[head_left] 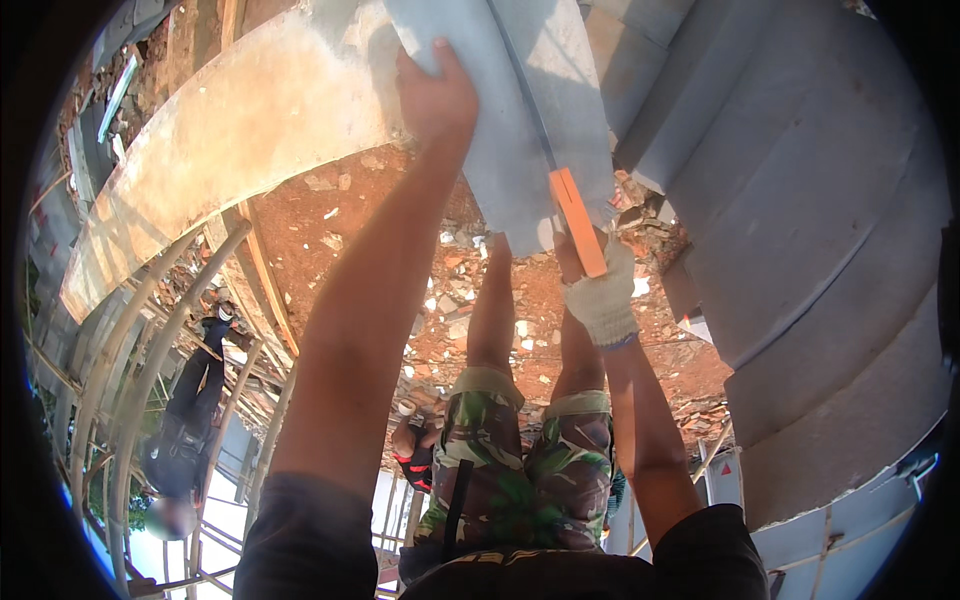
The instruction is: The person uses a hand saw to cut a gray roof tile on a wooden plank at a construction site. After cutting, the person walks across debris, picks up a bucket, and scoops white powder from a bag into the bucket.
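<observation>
A grey panel or beam (480,130) runs away from me at the top, with a thin dark line along it. My bare left hand (438,100) lies on the panel's left side, fingers and thumb apart. My right hand (603,285), in a pale knitted glove, is wrapped around an orange-handled tool (578,222). The handle is in line with the dark strip on the panel; whether that strip is a blade seen edge-on I cannot tell. Glove and handle hide most of the right fingers.
A long curved tan surface (250,120) extends left, and large grey slabs (800,200) stand right. Broken rubble (460,300) covers reddish ground around my legs. Bamboo poles (150,330) rise at left. A person in dark clothes (190,410) and another in black and red (415,460) are beyond.
</observation>
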